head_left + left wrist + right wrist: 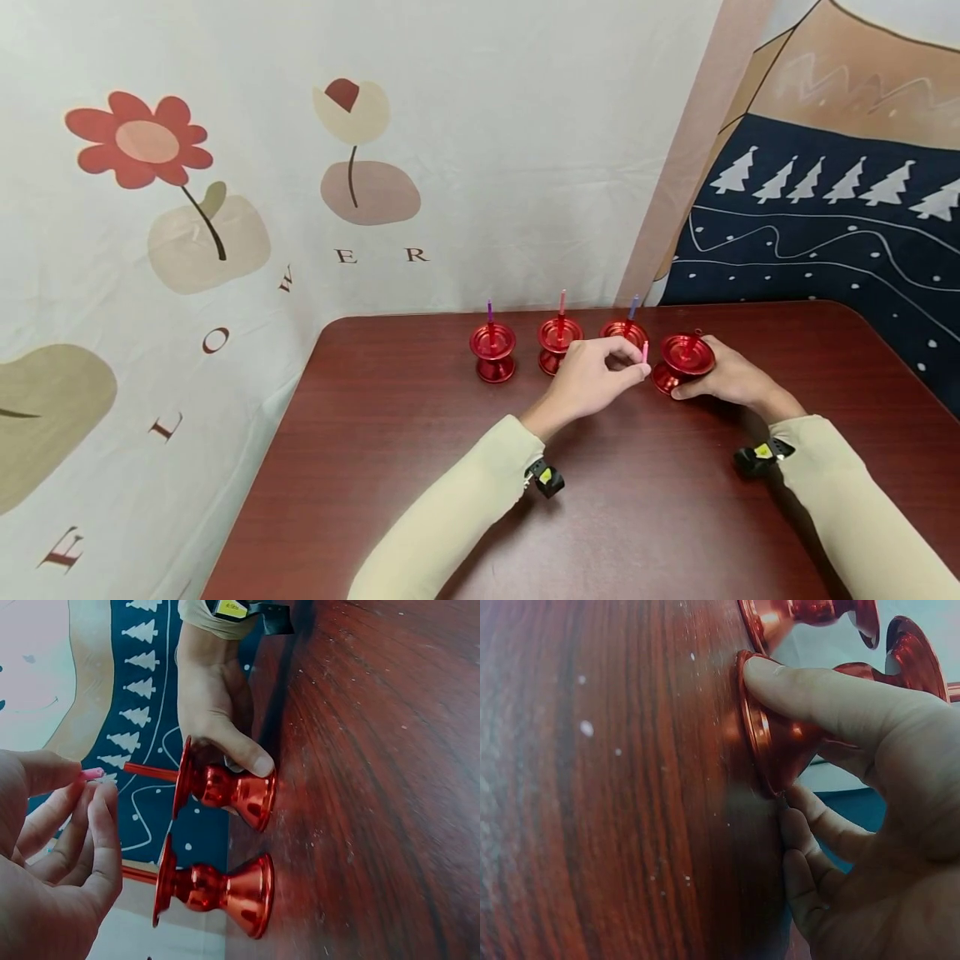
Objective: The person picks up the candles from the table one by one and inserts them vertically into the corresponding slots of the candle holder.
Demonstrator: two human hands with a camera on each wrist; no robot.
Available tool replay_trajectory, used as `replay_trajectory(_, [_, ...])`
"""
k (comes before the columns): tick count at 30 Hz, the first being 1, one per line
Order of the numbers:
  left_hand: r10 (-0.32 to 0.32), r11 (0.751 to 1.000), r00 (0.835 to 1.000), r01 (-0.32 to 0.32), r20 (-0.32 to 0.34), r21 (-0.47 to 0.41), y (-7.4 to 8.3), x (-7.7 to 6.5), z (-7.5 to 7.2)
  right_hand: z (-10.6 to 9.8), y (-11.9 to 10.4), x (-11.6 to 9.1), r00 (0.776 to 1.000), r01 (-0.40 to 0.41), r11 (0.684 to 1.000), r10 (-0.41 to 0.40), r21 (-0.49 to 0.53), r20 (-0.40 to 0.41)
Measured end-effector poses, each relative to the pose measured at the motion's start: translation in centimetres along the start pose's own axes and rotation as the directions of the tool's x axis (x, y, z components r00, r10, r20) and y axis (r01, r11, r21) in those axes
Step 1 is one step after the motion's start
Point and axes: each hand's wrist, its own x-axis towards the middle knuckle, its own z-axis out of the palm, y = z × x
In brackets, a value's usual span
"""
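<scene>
My left hand [588, 379] pinches a small pink candle [646, 352] between thumb and fingers. It is just left of the rightmost red candle holder [686, 356], and the candle is apart from it. That shiny metal holder stands upright on the table. My right hand [738, 379] holds it low down; in the right wrist view the thumb [802, 690] presses on the flared base [761, 739], while other fingers reach behind it. From the left wrist view, a thin red tube [150, 772] rises from the holder's dish, near the candle's end. No candle shows in this tube.
Three more red holders line the table's far side: one [493, 350] with a purple candle [491, 312], one [558, 335] with a pinkish candle [562, 303], one [622, 331] with a blue candle [633, 307]. A printed cloth [480, 167] hangs behind the brown table [405, 467].
</scene>
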Motion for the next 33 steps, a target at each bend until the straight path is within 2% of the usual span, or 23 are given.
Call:
replay_trajectory(6, [0.045, 0.999, 0.999, -0.045, 0.026, -0.004, 0.6, 1.8, 1.0, 0.0, 0.2, -0.3, 0.999, 0.044, 0.999, -0.045, 0.004, 0.008])
replay_trajectory(13, [0.077, 0.997, 0.996, -0.077, 0.032, 0.000, 1.7, 3.9, 2.2, 0.0, -1.1, -0.5, 0.999, -0.007, 1.000, 0.008, -0.026, 0.032])
replay_trajectory(17, [0.093, 0.996, 0.995, -0.094, 0.043, 0.002, 2.2, 5.0, 3.1, -0.1, -1.2, -0.5, 0.999, -0.005, 0.999, 0.006, -0.048, 0.032])
replay_trajectory(22, [0.120, 0.993, 0.993, -0.120, 0.019, 0.003, 2.5, 6.0, 3.9, -0.2, -1.0, -0.2, 0.999, 0.008, 0.999, -0.005, -0.049, 0.048])
replay_trajectory(33, [0.088, 0.993, 0.996, -0.087, -0.008, 0.075, 2.0, 7.0, 4.8, 0.0, -1.1, -0.1, 0.998, 0.004, 1.000, -0.002, -0.031, 0.063])
